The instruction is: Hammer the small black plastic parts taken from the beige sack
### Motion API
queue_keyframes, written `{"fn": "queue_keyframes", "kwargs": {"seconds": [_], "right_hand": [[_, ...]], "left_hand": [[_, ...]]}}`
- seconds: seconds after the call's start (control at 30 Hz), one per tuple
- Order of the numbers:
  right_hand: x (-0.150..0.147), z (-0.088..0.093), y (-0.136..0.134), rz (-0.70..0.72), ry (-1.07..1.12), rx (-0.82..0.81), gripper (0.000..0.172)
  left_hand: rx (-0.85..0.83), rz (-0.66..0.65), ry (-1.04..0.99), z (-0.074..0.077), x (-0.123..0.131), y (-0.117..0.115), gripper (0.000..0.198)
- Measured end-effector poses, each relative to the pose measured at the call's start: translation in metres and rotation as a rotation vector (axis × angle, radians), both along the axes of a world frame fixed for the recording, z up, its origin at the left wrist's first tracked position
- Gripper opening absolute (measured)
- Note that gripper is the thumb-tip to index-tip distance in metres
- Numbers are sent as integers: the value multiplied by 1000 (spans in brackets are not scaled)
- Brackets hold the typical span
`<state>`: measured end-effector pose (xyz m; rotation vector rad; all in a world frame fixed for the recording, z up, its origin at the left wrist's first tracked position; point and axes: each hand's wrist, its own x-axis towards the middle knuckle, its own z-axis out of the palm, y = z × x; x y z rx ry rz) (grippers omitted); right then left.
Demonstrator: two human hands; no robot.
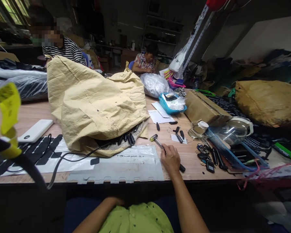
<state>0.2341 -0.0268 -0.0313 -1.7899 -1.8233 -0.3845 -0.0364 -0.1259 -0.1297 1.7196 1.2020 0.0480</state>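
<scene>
My right hand (pixel 171 158) is wrapped round the handle of a small hammer (pixel 157 141) on the table. The hammer's head points away to the left, and the dark end of its handle shows beyond my hand. My left hand (pixel 116 201) is low near my lap, below the table edge, its fingers lost in shadow. Left of the hammer lies a large beige sack (pixel 99 103), its mouth towards me and several black pieces (pixel 129 139) inside. Beyond the hammer are a few loose black pieces (pixel 178 137) and a white paper (pixel 160 117).
A grey mat (pixel 135 165) lies along the front edge. At left are a white power bank (pixel 37 130) and a black cable (pixel 82 158). At right stand a blue basket (pixel 232 155), keys (pixel 203 150), a clear jug (pixel 235 127) and a cardboard box (pixel 203 106). Two people sit across the table.
</scene>
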Motion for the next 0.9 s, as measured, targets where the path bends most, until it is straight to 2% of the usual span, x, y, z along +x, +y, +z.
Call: {"fn": "queue_keyframes", "kwargs": {"seconds": [0.1, 0.27, 0.33, 0.4, 0.43, 0.5, 0.57, 0.6, 0.67, 0.73, 0.77, 0.83, 0.9], "right_hand": [[0, 0, 0, 0, -12, 2, 30], [-2, 0, 0, -11, -17, 2, 30], [-2, 1, 0, -9, -13, 2, 30], [-2, 1, 0, -5, -6, 5, 30], [-2, 1, 0, -5, -2, 6, 30], [-1, 1, 0, -9, 4, 2, 30], [0, 1, 0, -7, 6, -5, 31], [0, 1, 1, -3, 7, -7, 32], [-1, 0, 1, 1, 11, -6, 32], [-3, 1, 2, -1, 17, -5, 32], [-4, 1, 2, -2, 19, -7, 32], [-5, 2, 3, -6, 22, -13, 30], [-6, 3, 2, -10, 23, -17, 30]], "left_hand": [[-118, -64, -26, 38, -3, -6, 46], [-187, -115, -341, 123, -8, -12, 41], [-296, -105, -533, 150, -1, -3, 50], [-349, -46, -749, 175, 14, 13, 68], [-298, 14, -852, 189, 23, 23, 78], [-21, 154, -1020, 217, 41, 45, 88], [198, 191, -1088, 241, 52, 65, 84], [308, 219, -1054, 249, 54, 75, 78], [513, 340, -843, 253, 51, 93, 58], [635, 536, -494, 243, 41, 111, 32], [644, 624, -304, 234, 36, 120, 25], [591, 730, 47, 216, 28, 133, 23], [529, 729, 315, 202, 27, 141, 26]]}}
